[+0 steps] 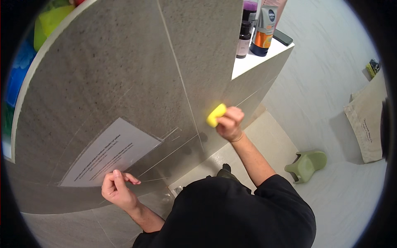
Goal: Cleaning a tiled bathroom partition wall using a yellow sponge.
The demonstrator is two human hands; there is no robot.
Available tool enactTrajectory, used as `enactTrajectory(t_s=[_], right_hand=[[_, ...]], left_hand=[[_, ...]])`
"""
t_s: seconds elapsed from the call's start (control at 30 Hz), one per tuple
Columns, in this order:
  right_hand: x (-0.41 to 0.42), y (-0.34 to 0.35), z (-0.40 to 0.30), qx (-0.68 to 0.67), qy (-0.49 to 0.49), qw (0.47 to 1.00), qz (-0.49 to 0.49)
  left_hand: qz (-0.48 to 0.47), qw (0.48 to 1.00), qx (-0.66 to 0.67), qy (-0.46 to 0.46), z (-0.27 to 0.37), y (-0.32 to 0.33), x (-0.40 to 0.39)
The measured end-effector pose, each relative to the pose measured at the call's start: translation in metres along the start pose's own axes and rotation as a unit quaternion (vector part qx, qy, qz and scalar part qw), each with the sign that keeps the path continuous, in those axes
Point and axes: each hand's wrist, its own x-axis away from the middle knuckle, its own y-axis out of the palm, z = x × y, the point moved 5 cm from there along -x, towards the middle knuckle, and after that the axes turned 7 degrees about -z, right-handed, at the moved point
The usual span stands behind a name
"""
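Observation:
A yellow sponge (216, 115) is held between the thumb and fingers of my right hand (230, 122), close to the grey tiled wall (149, 77); whether it touches the tile I cannot tell. My left hand (119, 189) holds nothing. Its fingers are loosely curled and apart, near the lower edge of a printed sheet (114, 155) on the wall. Thin pale lines run beside the sheet's corner, and darker patches show on the tile below my right hand.
Upper right, a white-topped ledge (263, 62) holds a squeeze tube (264, 31), a dark pump bottle (244, 40) and other bottles. A green plastic stool (305, 167) stands on the floor. A beige cloth bag (367, 124) hangs at the right. A colourful picture (23, 68) is upper left.

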Motion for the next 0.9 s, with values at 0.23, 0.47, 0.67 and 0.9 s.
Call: enactTrajectory(t_s=[0.23,0.47,0.67,0.9], right_hand=[[0.002,-0.051,0.088,0.041,0.344,0.92,0.186],[-0.002,0.004,-0.04,-0.043,0.228,0.969,0.084],[0.007,0.018,-0.05,-0.126,0.006,0.992,-0.024],[0.023,-0.031,0.04,0.02,-0.002,0.998,-0.056]], left_hand=[[0.01,1.0,0.013,0.007,-0.001,0.006,-0.001],[0.028,0.999,-0.002,0.018,0.004,0.008,-0.002],[0.03,0.999,-0.002,0.023,0.004,0.008,-0.004],[0.039,0.999,0.021,0.005,0.007,0.01,-0.003]])
